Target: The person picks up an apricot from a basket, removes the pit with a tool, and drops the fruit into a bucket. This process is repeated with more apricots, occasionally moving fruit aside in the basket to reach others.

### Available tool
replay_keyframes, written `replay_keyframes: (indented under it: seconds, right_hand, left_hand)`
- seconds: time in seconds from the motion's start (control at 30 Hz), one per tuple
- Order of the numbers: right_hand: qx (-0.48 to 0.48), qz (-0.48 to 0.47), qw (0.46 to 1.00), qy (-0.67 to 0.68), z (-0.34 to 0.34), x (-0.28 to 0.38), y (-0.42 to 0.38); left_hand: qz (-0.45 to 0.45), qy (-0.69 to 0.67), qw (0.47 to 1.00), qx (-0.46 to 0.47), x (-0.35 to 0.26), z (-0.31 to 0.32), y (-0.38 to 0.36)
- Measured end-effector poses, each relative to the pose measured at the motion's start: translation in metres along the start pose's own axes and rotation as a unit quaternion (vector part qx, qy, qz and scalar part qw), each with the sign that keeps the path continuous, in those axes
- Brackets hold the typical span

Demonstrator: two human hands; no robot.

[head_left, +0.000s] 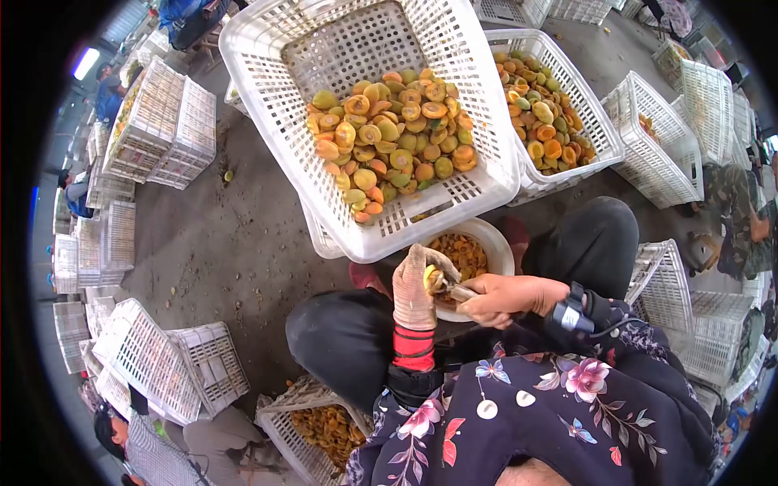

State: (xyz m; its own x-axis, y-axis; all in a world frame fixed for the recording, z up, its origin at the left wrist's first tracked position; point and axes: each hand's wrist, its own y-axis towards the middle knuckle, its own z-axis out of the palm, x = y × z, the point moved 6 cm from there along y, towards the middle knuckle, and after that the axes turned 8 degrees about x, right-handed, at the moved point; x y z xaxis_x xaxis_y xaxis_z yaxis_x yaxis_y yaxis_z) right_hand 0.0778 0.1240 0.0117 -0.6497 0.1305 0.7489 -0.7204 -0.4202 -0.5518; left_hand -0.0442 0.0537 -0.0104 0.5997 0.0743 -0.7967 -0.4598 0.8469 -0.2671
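My left hand, in a pale, stained work glove, is closed around an apricot with its cut side facing right. In my bare right hand is a small hand tool with a metal shaft; its tip is against the fruit, and its handle is mostly hidden by the fingers. Below both hands, between my knees, stands a white bowl partly filled with brown-orange pits. Just beyond it, a large white crate is tilted toward me and holds many halved and whole apricots.
Another white crate of apricot halves stands at the back right. Beside my left knee, a low crate contains darker fruit pieces. Stacked crates line the left, more the right. Several people sit nearby. Debris dots the grey floor.
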Motion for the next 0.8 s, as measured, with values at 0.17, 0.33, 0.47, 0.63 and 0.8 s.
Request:
replay_keyframes:
  seconds: [0.17, 0.33, 0.47, 0.63, 0.8]
  right_hand:
    - [-0.008, -0.083, 0.975, 0.205, 0.020, -0.012, 0.010]
    - [-0.237, -0.177, 0.876, -0.381, 0.010, -0.004, 0.002]
    - [-0.270, -0.006, 0.821, -0.503, 0.002, -0.020, -0.010]
    - [-0.363, -0.067, 0.805, -0.465, -0.008, 0.012, -0.027]
    - [-0.395, -0.200, 0.822, -0.358, -0.029, 0.032, -0.003]
  left_hand:
    - [0.020, -0.152, 0.988, -0.025, 0.014, 0.000, 0.001]
    - [0.002, -0.234, 0.967, -0.098, 0.019, -0.014, 0.002]
    - [0.041, -0.249, 0.960, -0.120, 0.021, -0.030, 0.005]
    - [0.068, -0.064, 0.984, -0.150, 0.024, -0.027, 0.004]
    - [-0.014, -0.018, 1.000, 0.016, 0.040, 0.003, 0.010]
